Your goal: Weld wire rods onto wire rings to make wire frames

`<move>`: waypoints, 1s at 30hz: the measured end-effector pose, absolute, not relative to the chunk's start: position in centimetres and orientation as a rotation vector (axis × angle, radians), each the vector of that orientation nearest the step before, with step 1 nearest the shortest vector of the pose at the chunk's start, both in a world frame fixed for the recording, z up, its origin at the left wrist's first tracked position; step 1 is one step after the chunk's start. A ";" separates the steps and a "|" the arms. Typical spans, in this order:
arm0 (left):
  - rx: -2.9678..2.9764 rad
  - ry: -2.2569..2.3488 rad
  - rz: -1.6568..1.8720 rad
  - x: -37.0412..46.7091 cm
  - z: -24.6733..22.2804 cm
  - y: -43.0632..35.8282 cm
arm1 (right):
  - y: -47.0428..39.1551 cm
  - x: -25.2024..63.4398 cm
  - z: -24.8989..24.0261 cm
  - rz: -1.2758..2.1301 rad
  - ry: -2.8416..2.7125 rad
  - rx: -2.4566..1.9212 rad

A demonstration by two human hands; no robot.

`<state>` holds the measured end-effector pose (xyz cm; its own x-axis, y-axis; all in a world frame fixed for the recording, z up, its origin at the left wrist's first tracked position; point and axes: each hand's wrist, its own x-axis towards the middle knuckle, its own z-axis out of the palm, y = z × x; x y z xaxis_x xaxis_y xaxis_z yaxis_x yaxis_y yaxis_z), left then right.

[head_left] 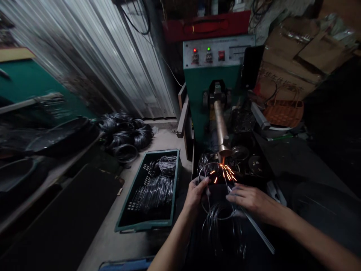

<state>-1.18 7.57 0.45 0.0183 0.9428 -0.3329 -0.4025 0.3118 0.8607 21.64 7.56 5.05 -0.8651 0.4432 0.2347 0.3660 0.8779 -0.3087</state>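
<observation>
My left hand [198,191] is closed on the left side of a thin wire ring [203,208], just below the welding machine's copper-coloured arm [220,126]. Orange sparks [227,172] spray from the arm's tip, where the ring's top meets it. To the right, my right hand [245,197] has its fingers together around a bundle of straight metal rods [261,234] that slants down to the right. More wire rings [217,227] hang below both hands.
A green crate [120,220] with wire rings stands on the floor at the left. Black wire coils [126,131] lie behind it. The green machine [194,90] has lit red and green lamps. A wicker basket [284,113] sits at the right, near cardboard boxes [296,71].
</observation>
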 end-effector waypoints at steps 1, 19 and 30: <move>0.646 1.084 1.168 -1.2 0.4 7.5 | 7.5 21.6 5.3 0.367 -2.756 -0.605; 0.672 1.040 1.300 -2.7 0.5 21.0 | 17.7 20.9 2.3 0.679 -1.967 -1.120; 0.725 1.063 1.349 -3.8 0.0 21.5 | 17.4 20.9 2.8 0.823 -1.819 -1.149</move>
